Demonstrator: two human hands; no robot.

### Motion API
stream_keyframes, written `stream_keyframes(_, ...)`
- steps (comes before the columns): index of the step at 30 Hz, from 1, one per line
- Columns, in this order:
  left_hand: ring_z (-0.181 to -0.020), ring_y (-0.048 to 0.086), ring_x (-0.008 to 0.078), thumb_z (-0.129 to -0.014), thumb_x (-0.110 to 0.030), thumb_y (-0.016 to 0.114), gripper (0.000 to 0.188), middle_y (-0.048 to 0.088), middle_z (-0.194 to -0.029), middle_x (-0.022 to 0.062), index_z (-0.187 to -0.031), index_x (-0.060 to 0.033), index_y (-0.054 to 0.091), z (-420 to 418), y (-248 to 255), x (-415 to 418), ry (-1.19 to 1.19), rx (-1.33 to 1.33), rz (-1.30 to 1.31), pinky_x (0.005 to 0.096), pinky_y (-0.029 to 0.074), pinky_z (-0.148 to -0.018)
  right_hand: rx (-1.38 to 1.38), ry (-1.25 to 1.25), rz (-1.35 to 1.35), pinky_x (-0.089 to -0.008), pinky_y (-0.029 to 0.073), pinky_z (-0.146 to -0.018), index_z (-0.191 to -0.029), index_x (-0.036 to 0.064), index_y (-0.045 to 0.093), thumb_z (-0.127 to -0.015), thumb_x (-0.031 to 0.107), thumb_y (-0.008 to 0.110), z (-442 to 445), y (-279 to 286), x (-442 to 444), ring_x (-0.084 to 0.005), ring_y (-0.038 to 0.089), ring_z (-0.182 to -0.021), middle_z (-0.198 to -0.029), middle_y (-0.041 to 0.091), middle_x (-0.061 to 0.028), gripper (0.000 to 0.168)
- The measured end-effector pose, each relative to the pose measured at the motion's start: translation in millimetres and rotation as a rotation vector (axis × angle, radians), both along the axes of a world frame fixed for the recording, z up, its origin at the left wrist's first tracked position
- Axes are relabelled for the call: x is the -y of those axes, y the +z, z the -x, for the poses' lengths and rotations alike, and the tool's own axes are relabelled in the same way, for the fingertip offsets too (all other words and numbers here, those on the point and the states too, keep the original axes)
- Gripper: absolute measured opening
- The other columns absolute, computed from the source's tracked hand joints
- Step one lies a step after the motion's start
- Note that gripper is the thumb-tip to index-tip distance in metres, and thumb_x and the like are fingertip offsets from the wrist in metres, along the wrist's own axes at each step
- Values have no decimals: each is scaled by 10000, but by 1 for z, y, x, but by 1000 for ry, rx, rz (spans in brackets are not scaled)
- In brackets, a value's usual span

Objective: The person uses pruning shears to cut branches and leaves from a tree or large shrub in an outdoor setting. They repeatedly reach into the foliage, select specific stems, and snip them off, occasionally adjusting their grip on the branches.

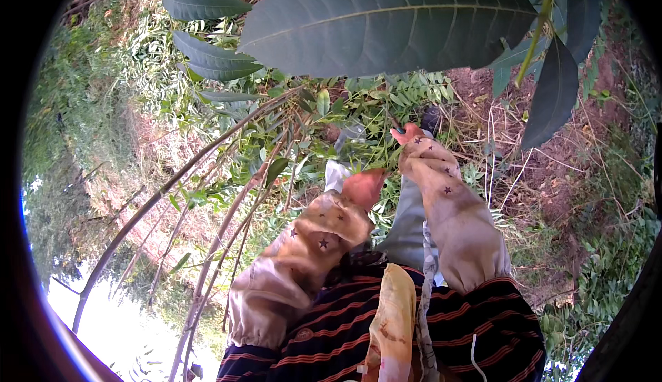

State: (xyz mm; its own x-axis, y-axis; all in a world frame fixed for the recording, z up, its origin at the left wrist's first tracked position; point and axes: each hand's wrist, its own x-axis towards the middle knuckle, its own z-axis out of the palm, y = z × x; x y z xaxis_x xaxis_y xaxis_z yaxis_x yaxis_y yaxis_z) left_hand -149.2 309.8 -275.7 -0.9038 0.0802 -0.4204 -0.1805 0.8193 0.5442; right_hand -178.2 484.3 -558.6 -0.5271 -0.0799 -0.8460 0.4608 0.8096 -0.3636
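My left hand [364, 188] reaches down among thin green leaves; its fingertips are lost in the foliage, so I cannot tell if it holds a stem. Farther forward, my right hand [408, 132] has its fingers curled low over the plants. A small dark teal thing [401, 130] shows at those fingers, too small to name. Leafy green shoots [372, 146] lie in front of and between both hands. Loose tan sleeve covers with dark stars, the left cover [305, 242] and the right cover [455, 211], reach to the wrists.
A large leaf [388, 17] hangs close to the camera, hiding the upper middle. Long bare stems [170, 185] arch up on the left. Cut-looking leafy branches [155, 46] lie farther ahead. Brown soil with dry stalks [548, 185] is at the right. A dark shoe [430, 118] shows beyond my right hand.
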Motion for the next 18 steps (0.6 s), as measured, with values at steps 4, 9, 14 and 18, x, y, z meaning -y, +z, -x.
stream_keyframes(4, -718, 639, 296, -895, -308, 536, 197, 656, -787, 91, -921, -149, 649, 6, 5, 3, -26, 116, 39, 410, 506, -592, -51, 37, -157, -409, 463, -585, -699, 56, 641, -706, 575, 668, -7, 23, -13, -295, 625, -600, -659, 639, -137, 519)
stream_keyframes(9, -696, 637, 306, -898, -310, 530, 196, 651, -764, 92, -886, -146, 637, 5, 7, 3, -43, 167, 99, 413, 505, -579, 282, -53, 216, -318, 472, -545, -827, 44, 617, -804, 516, 636, 16, 127, -41, -178, 606, -577, -637, 613, -67, 473)
stream_keyframes(14, -682, 635, 312, -870, -266, 550, 148, 645, -745, 101, -863, -143, 632, 1, 4, 2, -32, 116, 54, 417, 500, -568, 639, -471, 587, -299, 449, -573, -881, 64, 606, -852, 537, 565, 30, 202, -48, -145, 602, -635, -693, 610, -50, 476)
stream_keyframes(18, -693, 630, 327, -850, -227, 565, 111, 641, -744, 111, -871, -136, 626, -5, -1, 2, 18, 35, -47, 425, 498, -583, 688, -478, 666, -292, 447, -575, -937, 67, 591, -851, 549, 559, 43, 219, -40, -145, 606, -647, -715, 615, -50, 490)
